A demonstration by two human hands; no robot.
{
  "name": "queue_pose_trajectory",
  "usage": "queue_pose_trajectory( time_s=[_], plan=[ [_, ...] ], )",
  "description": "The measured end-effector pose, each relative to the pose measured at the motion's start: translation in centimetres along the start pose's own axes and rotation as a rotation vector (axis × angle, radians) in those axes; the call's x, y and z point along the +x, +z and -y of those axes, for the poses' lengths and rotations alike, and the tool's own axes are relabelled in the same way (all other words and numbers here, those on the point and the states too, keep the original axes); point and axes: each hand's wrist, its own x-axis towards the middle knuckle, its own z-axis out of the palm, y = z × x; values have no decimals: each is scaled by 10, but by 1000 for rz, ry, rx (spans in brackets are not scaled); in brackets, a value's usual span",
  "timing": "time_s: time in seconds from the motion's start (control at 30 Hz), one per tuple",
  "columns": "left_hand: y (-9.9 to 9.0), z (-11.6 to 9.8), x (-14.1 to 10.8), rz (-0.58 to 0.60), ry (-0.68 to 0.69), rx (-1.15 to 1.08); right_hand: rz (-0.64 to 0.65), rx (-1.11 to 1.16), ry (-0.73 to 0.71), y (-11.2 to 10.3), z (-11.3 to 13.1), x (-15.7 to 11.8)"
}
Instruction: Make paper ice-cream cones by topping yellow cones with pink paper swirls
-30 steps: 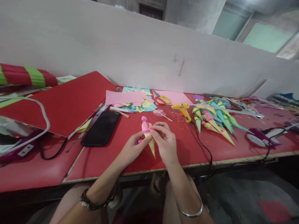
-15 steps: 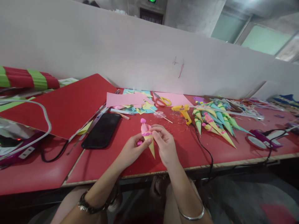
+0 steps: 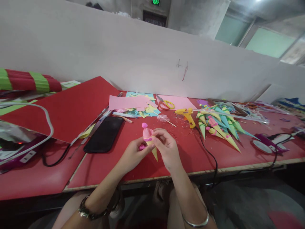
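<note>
Between my hands is a small paper ice cream cone (image 3: 154, 154), yellow and pointed below, with a pink upper part, a magenta band round its rim and a magenta ball on top. My left hand (image 3: 134, 154) grips the cone from the left, thumb across its front. A magenta piece (image 3: 142, 147) shows between the fingers of that hand. From the right, my right hand (image 3: 167, 148) pinches the rim at the band; the fingertips partly hide it. Both hands are closed, just above the red tabletop (image 3: 147, 173).
A black phone (image 3: 104, 135) lies left of my hands. Farther back are paper scraps (image 3: 143, 111), scissors (image 3: 166, 104) and a wrapped lollipop (image 3: 164, 118). A yellow glue gun (image 3: 187, 115), its cord trailing forward, sits beside several paper cones (image 3: 221, 127). Power strips (image 3: 26, 156) stand leftmost.
The cone's top has tilted slightly to the left and turned in my hands. My right fingers have shifted a little along the rim, covering more of the magenta band.
</note>
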Motion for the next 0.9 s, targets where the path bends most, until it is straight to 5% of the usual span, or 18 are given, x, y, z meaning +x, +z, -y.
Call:
queue_pose_trajectory(
  time_s=[0.57, 0.9],
  plan=[
    [-1, 1, 0, 25, -10, 105, -102, 82, 117, 6, 1, 0],
    [-2, 0, -2, 27, -17, -4, -31, 118, 122, 5, 0, -1]
  ],
)
